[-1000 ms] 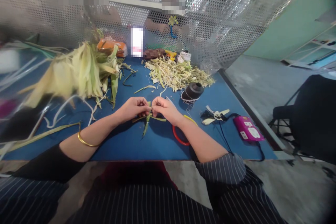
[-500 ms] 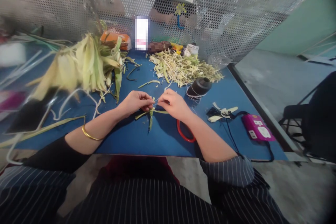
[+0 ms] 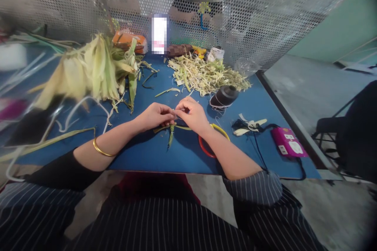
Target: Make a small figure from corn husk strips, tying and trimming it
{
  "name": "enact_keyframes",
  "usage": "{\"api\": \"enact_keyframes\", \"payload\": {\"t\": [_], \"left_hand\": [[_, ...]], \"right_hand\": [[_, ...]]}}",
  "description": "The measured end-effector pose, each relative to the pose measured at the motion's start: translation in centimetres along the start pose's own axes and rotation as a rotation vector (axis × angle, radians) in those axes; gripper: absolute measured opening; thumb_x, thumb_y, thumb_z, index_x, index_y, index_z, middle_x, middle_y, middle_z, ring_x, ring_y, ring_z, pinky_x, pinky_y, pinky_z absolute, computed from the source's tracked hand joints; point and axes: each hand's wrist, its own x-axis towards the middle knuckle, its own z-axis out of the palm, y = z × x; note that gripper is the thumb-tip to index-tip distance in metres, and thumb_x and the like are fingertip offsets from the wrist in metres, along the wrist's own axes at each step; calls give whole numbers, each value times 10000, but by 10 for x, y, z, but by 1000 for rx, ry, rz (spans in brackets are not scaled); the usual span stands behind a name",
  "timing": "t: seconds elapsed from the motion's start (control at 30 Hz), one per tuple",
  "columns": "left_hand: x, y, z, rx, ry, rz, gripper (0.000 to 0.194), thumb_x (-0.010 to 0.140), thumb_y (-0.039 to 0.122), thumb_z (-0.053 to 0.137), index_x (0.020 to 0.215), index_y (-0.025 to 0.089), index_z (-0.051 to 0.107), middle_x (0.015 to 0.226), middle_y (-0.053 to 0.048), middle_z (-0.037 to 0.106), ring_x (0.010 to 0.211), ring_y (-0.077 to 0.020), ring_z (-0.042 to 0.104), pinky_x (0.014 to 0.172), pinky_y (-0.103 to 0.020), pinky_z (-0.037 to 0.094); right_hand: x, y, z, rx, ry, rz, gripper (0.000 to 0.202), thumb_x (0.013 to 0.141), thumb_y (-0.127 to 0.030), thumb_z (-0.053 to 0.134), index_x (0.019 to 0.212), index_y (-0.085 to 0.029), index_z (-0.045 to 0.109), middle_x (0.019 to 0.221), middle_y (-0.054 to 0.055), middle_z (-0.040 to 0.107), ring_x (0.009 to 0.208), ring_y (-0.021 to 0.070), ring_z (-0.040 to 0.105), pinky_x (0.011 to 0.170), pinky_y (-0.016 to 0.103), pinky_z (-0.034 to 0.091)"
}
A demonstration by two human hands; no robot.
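Over the blue table, my left hand [image 3: 159, 117] is closed around the top of a small woven green husk piece [image 3: 171, 135], whose pointed end hangs down. Strips of husk stick out from it to both sides. My right hand [image 3: 193, 114] touches the left fingertips, its thumb and fingers pinched together; what lies between them is too small to name. A red and yellow ring [image 3: 205, 150] lies beneath my right wrist. Beyond that hand stands a black thread cone [image 3: 226, 96] with loose pale thread around it.
Corn husks [image 3: 100, 68] are heaped at the left, and a pile of husk scraps [image 3: 203, 74] lies at the back. A lit phone [image 3: 159, 33] leans on the mesh partition. A magenta power socket [image 3: 288, 142] with black cable sits at the right.
Both hands have come closer together, fingertips now touching. My right hand turned slightly, and more of the ring's yellow part shows beside the wrist.
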Motion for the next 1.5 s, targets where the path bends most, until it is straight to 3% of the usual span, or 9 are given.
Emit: {"api": "enact_keyframes", "payload": {"t": [0.17,0.37,0.47,0.57,0.9,1.17,1.27,1.4,1.5], "left_hand": [[0,2,1,25,20,-33,168,731,277,662,794,125,694,659,-36,664,543,-88,536,532,-219,426],[0,2,2,-36,102,-50,208,747,344,652,722,139,632,609,-4,606,512,-75,488,490,-203,379],[0,1,1,-72,116,-47,236,742,372,660,718,140,625,628,-11,611,520,-77,490,490,-205,383],[0,2,1,-74,123,-44,232,741,368,664,713,141,630,612,-12,607,519,-78,496,489,-206,388],[0,1,0,-157,205,-80,180,688,302,711,745,141,658,581,-1,583,499,-72,477,449,-200,359],[-2,2,-1,-165,219,-76,172,648,277,728,737,145,663,573,7,576,492,-77,471,436,-206,336],[-4,3,-4,-137,202,-66,167,646,272,728,734,146,662,576,14,576,497,-72,470,438,-197,332],[-6,8,-5,-54,185,-34,184,655,292,724,759,149,669,573,21,579,497,-74,482,452,-195,350],[-7,11,-3,1,157,12,189,659,298,721,755,143,668,588,13,601,501,-75,495,476,-199,372]], "right_hand": [[0,-1,1,37,5,29,129,771,-250,665,672,-188,609,752,-4,533,632,101,466,601,263,391],[-1,1,-7,4,102,135,181,827,-354,600,859,-192,673,866,21,591,615,94,502,630,274,419],[-2,-1,-10,-95,-2,158,219,795,-398,635,740,-193,686,712,3,575,627,115,505,619,277,388],[-4,-4,-9,-92,-84,152,163,759,-355,684,712,-199,686,703,-5,590,643,116,517,620,272,377],[-8,-8,-7,-160,-91,-88,134,828,-268,619,715,-199,641,758,-3,569,673,106,512,647,258,376],[-10,-8,-6,-373,-190,-269,187,875,-331,554,764,-213,648,848,24,620,735,129,539,726,295,368],[-9,-9,-7,-300,-206,-235,172,861,-317,573,747,-208,642,834,19,617,729,123,545,719,287,382],[-8,-9,-9,-92,-166,-70,185,856,-314,558,721,-196,603,769,5,589,676,111,547,671,271,421],[-6,-7,-8,169,-74,92,97,866,-245,497,933,-206,555,893,15,617,626,94,575,643,274,469]]}}
